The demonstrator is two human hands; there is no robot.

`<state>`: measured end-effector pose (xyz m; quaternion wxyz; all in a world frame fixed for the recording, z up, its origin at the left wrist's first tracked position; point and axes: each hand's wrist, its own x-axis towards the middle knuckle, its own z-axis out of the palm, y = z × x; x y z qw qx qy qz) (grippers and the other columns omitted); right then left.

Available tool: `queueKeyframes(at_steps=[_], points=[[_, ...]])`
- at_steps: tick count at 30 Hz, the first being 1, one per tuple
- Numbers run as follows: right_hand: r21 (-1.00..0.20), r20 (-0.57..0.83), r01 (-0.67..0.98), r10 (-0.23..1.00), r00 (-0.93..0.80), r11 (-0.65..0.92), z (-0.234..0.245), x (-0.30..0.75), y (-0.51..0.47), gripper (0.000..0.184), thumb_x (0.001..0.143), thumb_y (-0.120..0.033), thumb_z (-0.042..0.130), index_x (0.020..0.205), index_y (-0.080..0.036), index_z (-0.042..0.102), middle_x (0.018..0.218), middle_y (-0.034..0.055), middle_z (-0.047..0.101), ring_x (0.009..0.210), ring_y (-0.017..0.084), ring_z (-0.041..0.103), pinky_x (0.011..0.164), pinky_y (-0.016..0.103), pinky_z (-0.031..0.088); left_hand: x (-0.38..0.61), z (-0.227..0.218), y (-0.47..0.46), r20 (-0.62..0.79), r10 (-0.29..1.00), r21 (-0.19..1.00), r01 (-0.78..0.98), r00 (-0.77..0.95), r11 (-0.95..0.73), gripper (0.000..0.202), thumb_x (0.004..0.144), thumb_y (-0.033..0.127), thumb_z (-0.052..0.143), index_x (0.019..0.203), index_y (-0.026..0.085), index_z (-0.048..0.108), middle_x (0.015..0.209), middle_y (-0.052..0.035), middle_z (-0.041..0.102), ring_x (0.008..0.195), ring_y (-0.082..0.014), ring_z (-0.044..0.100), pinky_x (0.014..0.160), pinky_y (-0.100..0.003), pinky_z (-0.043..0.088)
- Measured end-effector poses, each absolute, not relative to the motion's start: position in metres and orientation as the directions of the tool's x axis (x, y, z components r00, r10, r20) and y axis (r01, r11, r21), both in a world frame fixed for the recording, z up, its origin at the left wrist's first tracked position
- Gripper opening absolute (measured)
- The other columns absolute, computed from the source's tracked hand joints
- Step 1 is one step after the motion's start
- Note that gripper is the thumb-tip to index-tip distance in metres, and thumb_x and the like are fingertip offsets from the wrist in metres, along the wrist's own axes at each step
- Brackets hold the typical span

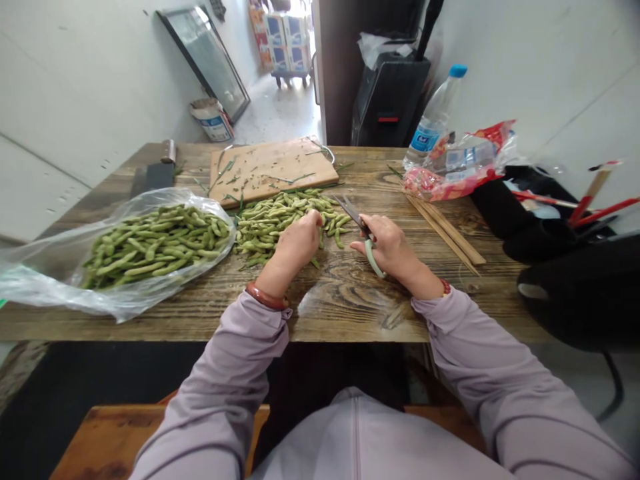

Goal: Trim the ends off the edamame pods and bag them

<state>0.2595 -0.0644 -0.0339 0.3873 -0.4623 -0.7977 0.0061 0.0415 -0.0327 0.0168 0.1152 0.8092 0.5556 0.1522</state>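
Light-green-handled scissors are in my right hand, with their dark blades slightly apart and pointing up and left toward the green bean pods. My left hand is over the right part of a loose pile of green pods, its fingers bent together. Whatever it pinches, if anything, is hidden behind the fingers. To the left, a clear plastic bag lies with its mouth spread, full of more green pods. A few pods lie close to the scissor tips.
Behind the pile lies a wooden cutting board strewn with green scraps. Flat wooden sticks, a water bottle and a red plastic wrapper are at right. A black holder stands near the right edge of the wooden table.
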Motion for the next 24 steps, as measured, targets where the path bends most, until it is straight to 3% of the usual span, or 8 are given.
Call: queueKeyframes(at_steps=[4, 9, 16, 18, 20, 22, 24], points=[[-0.368, 0.599, 0.736, 0.750, -0.280, 0.568, -0.034, 0.260, -0.065, 0.057, 0.095, -0.060, 0.052, 0.132, -0.016, 0.057, 0.096, 0.0130, 0.068, 0.092, 0.032, 0.061, 0.084, 0.048, 0.051, 0.043, 0.016, -0.036, 0.059, 0.913, 0.163, 0.898, 0.405, -0.409, 0.031, 0.097, 0.019, 0.038, 0.101, 0.015, 0.068, 0.108, -0.0165, 0.071, 0.099, -0.0268, 0.067, 0.082, -0.035, 0.048], [-0.374, 0.592, 0.731, 0.754, -0.286, 0.571, -0.036, 0.260, -0.065, 0.056, 0.095, -0.057, 0.056, 0.133, -0.016, 0.056, 0.101, 0.0142, 0.068, 0.095, 0.032, 0.061, 0.086, 0.048, 0.051, 0.044, 0.012, -0.037, 0.055, 0.940, 0.049, 0.940, 0.336, -0.338, 0.033, 0.093, 0.045, 0.055, 0.098, 0.017, 0.073, 0.110, -0.0163, 0.072, 0.098, -0.0304, 0.069, 0.075, -0.035, 0.050], [-0.366, 0.589, 0.736, 0.754, -0.291, 0.570, -0.039, 0.263, -0.064, 0.057, 0.094, -0.059, 0.056, 0.130, -0.015, 0.058, 0.096, 0.0134, 0.068, 0.089, 0.031, 0.061, 0.083, 0.048, 0.052, 0.044, 0.010, -0.034, 0.017, 0.940, 0.085, 0.936, 0.342, -0.342, 0.024, 0.091, 0.022, 0.051, 0.096, 0.015, 0.074, 0.110, -0.0186, 0.072, 0.099, -0.0316, 0.069, 0.075, -0.036, 0.050], [-0.363, 0.590, 0.739, 0.754, -0.290, 0.568, -0.039, 0.264, -0.063, 0.057, 0.093, -0.059, 0.057, 0.129, -0.015, 0.058, 0.095, 0.0137, 0.068, 0.088, 0.031, 0.061, 0.081, 0.047, 0.052, 0.043, 0.008, -0.032, 0.047, 0.938, 0.144, 0.927, 0.344, -0.348, 0.021, 0.087, 0.018, 0.053, 0.091, 0.015, 0.073, 0.106, -0.0169, 0.072, 0.097, -0.0294, 0.069, 0.076, -0.035, 0.048], [-0.365, 0.587, 0.740, 0.757, -0.287, 0.564, -0.039, 0.264, -0.063, 0.057, 0.093, -0.058, 0.058, 0.130, -0.015, 0.058, 0.095, 0.0136, 0.068, 0.087, 0.031, 0.061, 0.080, 0.047, 0.052, 0.041, 0.006, -0.029, 0.104, 0.933, 0.293, 0.886, 0.345, -0.360, 0.015, 0.083, 0.015, 0.056, 0.083, 0.015, 0.071, 0.096, -0.0136, 0.072, 0.090, -0.0260, 0.067, 0.075, -0.033, 0.047], [-0.373, 0.586, 0.737, 0.759, -0.284, 0.563, -0.039, 0.264, -0.063, 0.057, 0.093, -0.058, 0.058, 0.131, -0.016, 0.057, 0.096, 0.0131, 0.068, 0.086, 0.031, 0.061, 0.080, 0.047, 0.052, 0.040, 0.005, -0.026, 0.158, 0.923, 0.541, 0.751, 0.352, -0.379, 0.009, 0.079, 0.014, 0.059, 0.076, 0.016, 0.068, 0.082, -0.0080, 0.068, 0.080, -0.0205, 0.062, 0.072, -0.030, 0.045], [-0.381, 0.587, 0.726, 0.756, -0.288, 0.572, -0.039, 0.263, -0.064, 0.057, 0.093, -0.057, 0.059, 0.133, -0.017, 0.056, 0.096, 0.0128, 0.068, 0.086, 0.031, 0.061, 0.081, 0.048, 0.052, 0.039, 0.007, -0.026, 0.165, 0.918, 0.804, 0.490, 0.361, -0.337, 0.006, 0.079, 0.018, 0.063, 0.074, 0.016, 0.065, 0.072, -0.0023, 0.063, 0.069, -0.0145, 0.055, 0.066, -0.026, 0.042]])
